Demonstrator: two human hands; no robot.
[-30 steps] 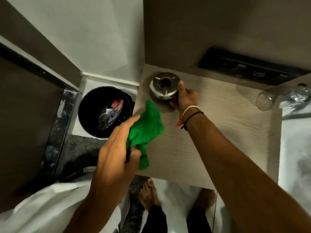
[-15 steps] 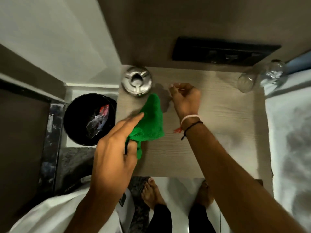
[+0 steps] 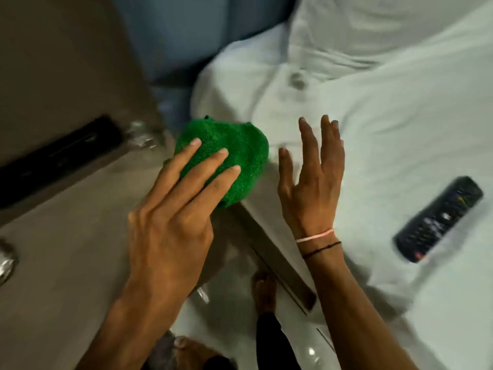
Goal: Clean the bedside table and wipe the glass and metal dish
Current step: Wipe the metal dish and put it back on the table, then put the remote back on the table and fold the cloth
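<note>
The green cloth lies bunched at the right edge of the pale wooden bedside table. My left hand presses down on it with fingers stretched flat over the top. My right hand hovers open just right of the cloth, above the bed's edge, holding nothing. The glass is a blurred clear shape at the table's back, left of the cloth. Only a sliver of the metal dish shows at the left border.
A black remote lies on the white bed to the right. A black switch panel sits in the wall behind the table. My bare feet stand on the floor below the table edge.
The view has swung right, toward the bed. My left hand has carried the cloth across the table to its right edge. My right hand has left the dish area and opened over the bed.
</note>
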